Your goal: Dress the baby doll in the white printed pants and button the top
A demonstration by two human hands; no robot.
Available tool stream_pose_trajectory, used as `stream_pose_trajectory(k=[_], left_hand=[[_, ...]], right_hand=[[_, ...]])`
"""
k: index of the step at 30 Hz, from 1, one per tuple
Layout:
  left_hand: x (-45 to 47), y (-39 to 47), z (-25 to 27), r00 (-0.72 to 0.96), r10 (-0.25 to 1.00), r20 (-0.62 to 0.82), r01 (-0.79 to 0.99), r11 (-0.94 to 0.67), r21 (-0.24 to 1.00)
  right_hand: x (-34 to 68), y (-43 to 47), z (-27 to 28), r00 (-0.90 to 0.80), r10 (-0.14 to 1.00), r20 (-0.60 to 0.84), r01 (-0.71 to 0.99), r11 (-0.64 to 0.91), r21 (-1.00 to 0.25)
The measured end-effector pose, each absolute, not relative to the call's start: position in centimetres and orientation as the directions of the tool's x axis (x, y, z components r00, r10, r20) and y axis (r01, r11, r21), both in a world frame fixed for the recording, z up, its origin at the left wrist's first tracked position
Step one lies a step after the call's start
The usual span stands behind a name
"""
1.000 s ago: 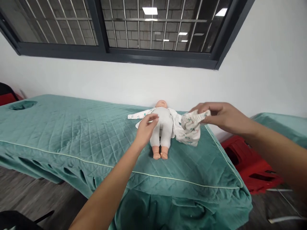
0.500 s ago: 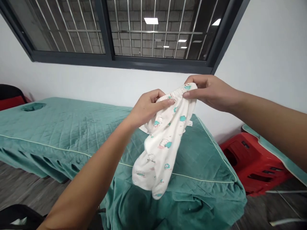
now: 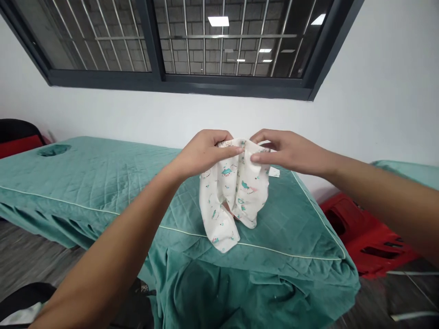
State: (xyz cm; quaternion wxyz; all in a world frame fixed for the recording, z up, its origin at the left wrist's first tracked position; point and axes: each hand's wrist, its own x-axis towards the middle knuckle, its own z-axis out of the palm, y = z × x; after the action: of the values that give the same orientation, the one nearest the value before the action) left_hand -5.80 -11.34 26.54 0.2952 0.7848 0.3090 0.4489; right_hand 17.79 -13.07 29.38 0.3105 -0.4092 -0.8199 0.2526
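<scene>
With my left hand (image 3: 212,153) I pinch the waistband of the small white pants (image 3: 226,183); the thumb lies flat on the front side and the fingers go behind the cloth. My right hand (image 3: 286,153) is half closed at the other end of the same waistband, thumb on the front, forefinger at the top edge, a small gap between them, and it also has hold of the cloth.

I have the pants raised above the right end of the bed (image 3: 103,178), which wears a green quilted cover. The fabric is white and soft-looking, with scattered prints in teal and a little pink; the figures are too small for me to name. The waist is gathered into wrinkles, and long folds run down from it. The two legs hang apart, the one on the view's left reaching lower. Between them I see a bit of something flesh-coloured, mostly hidden. Just beside my right hand, a scrap of white cloth (image 3: 275,172) lies on the bed.
</scene>
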Motion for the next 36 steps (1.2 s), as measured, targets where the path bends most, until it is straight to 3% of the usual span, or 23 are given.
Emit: stream_pose_trajectory(k=[3, 6, 13, 17, 20, 23, 25, 29, 33, 36], left_hand=[[-4.7, -11.2, 26.6, 0.356, 0.755, 0.551, 0.134, -0.625, 0.769], [-4.2, -10.8, 26.0, 0.386, 0.762, 0.520, 0.050, -0.580, 0.813], [-3.6, -10.0, 21.6, 0.646, 0.725, 0.240, -0.028, -0.292, 0.956], [-3.2, -8.6, 19.3, 0.485, 0.852, 0.197, -0.241, -0.087, 0.967], [-3.0, -7.6, 18.7, 0.318, 0.914, 0.253, -0.453, -0.088, 0.887], [-2.3, -7.4, 18.3, 0.339, 0.924, 0.179, -0.523, 0.027, 0.852], [-1.4, -7.8, 17.7, 0.429, 0.894, 0.131, -0.532, 0.133, 0.836], [-0.3, -9.3, 15.9, 0.604, 0.793, 0.079, -0.481, 0.285, 0.829], [-0.9, -10.2, 15.2, 0.741, 0.671, 0.018, -0.267, 0.270, 0.925], [-2.1, -9.9, 15.8, 0.734, 0.678, 0.051, -0.290, 0.245, 0.925]], right_hand=[[15.4, -13.3, 28.8, -0.503, 0.801, 0.324, 0.498, 0.575, -0.649], [14.6, -12.8, 28.3, -0.533, 0.787, 0.311, 0.422, 0.565, -0.708], [16.4, -10.4, 26.4, -0.293, 0.884, 0.365, 0.078, 0.403, -0.912], [18.3, -9.9, 24.6, -0.346, 0.923, 0.165, 0.069, 0.200, -0.977], [19.4, -10.0, 23.0, -0.457, 0.889, -0.021, 0.205, 0.082, -0.975], [19.1, -9.8, 21.6, -0.531, 0.833, -0.157, 0.358, 0.052, -0.932], [18.3, -9.5, 21.0, -0.495, 0.864, -0.093, 0.297, 0.068, -0.952], [16.2, -9.4, 21.3, -0.213, 0.955, 0.206, -0.058, 0.198, -0.979], [15.3, -10.0, 22.7, -0.163, 0.965, 0.206, -0.079, 0.195, -0.978], [15.9, -9.9, 22.7, -0.190, 0.967, 0.173, -0.094, 0.157, -0.983]])
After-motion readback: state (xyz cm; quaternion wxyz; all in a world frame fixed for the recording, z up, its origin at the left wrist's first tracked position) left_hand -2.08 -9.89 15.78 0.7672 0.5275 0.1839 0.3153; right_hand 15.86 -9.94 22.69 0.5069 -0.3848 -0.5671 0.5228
